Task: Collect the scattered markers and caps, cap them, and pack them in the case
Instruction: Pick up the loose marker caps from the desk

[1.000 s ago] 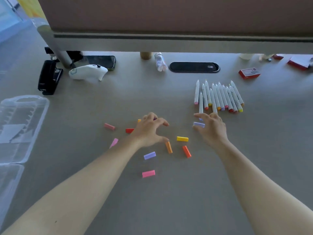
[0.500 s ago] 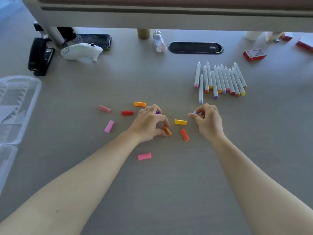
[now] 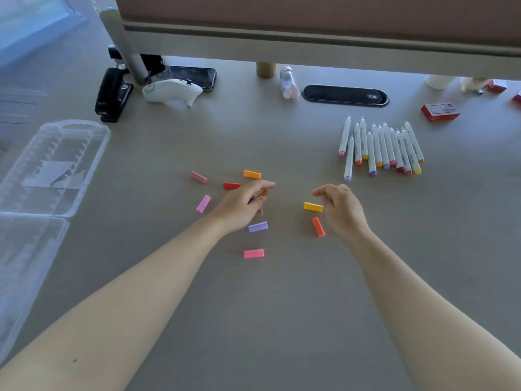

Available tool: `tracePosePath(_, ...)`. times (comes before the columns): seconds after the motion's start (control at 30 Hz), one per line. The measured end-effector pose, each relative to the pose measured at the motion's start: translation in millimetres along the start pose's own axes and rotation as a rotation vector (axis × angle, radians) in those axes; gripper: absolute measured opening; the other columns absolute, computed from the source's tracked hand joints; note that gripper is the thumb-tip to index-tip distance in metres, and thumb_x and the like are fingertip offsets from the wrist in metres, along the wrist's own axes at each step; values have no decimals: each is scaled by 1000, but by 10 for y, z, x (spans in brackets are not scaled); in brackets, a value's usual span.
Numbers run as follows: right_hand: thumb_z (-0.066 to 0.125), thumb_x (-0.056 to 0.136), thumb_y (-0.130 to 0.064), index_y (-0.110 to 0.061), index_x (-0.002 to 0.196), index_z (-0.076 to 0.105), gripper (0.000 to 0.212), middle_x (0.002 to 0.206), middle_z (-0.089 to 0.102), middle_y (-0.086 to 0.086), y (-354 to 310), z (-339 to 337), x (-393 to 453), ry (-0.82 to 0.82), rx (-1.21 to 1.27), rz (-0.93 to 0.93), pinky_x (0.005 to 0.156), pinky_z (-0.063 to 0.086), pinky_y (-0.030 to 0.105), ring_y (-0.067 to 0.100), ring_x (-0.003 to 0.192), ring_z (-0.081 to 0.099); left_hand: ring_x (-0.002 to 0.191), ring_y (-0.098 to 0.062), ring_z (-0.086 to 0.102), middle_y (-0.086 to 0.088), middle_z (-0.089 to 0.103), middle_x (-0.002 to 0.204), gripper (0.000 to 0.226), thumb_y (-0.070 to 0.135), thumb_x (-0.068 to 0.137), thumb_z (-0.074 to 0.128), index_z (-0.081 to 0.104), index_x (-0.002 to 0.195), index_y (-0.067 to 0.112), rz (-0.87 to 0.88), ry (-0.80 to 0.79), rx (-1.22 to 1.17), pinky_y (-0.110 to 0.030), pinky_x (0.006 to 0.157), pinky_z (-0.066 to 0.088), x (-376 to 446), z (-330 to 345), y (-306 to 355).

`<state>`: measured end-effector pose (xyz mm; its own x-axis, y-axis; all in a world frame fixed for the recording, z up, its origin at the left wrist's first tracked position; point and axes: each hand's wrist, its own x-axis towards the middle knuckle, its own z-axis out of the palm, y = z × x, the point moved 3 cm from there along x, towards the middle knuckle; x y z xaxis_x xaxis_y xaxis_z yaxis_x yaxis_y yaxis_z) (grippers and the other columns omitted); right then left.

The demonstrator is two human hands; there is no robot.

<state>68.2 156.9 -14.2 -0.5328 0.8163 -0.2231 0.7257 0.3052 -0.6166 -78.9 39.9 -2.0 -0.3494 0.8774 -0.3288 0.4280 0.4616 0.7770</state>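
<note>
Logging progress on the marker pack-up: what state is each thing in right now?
markers: uncapped at far ends, lying side by side.
loose caps: scattered, off markers.
clear case: open, no markers inside.
left hand: holding an orange cap.
right hand: fingers curled; contents unclear.

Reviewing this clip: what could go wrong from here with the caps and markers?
The left hand holds an orange cap and what looks like a purple one; one could slip out. Similar pinks, pink cap and light pink cap, invite mismatched capping. The markers could roll if nudged.

Grey desk [image 3: 282, 320] — markers [image 3: 380, 148]; caps [image 3: 253, 253]; case [image 3: 53, 167]
</note>
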Motion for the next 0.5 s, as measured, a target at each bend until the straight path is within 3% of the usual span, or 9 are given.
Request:
tracePosePath(0.07,42,96,-18,-13,110,62,26,111,55,11,13,19,3,-16,-32,22,80,38,29,27,103,54,90,-6,48,15,51,104,34,9,97,33,53,121,20,-10,16,57,-9,72,35,-47,-33,-47)
tracePosePath(0.13,53,90,-27,-16,106,64,22,102,54,7,17,40,6,-41,-42,53,79,38,29,26,100,55,82,-12,45,12,51,89,27,11,97,32,56,108,17,-31,57,120,-23,68,34,-83,-60,-103)
tracePosePath(0.23,64,83,-30,-18,100,65,21,95,53,3,7,79,6,-69,-91,52,76,35,26,25,101,54,73,-13,40,13,40,73,6,24,93,48,46,91,18,-72,52,165,-25,61,31,-146,-74,-152)
tracePosePath(0.37,67,80,-23,-15,88,64,12,94,59,6,5,94,20,-53,-78,54,74,35,26,24,95,54,83,-16,42,7,42,90,32,39,80,65,42,93,21,-102,27,308,-26,70,33,-176,-48,-141)
tracePosePath(0.5,63,84,-24,-8,93,63,18,88,50,1,-16,-3,-27,-7,50,48,73,32,24,16,85,45,87,-20,47,1,40,101,43,45,73,69,43,96,21,-120,-11,458,-28,70,35,-114,56,-118)
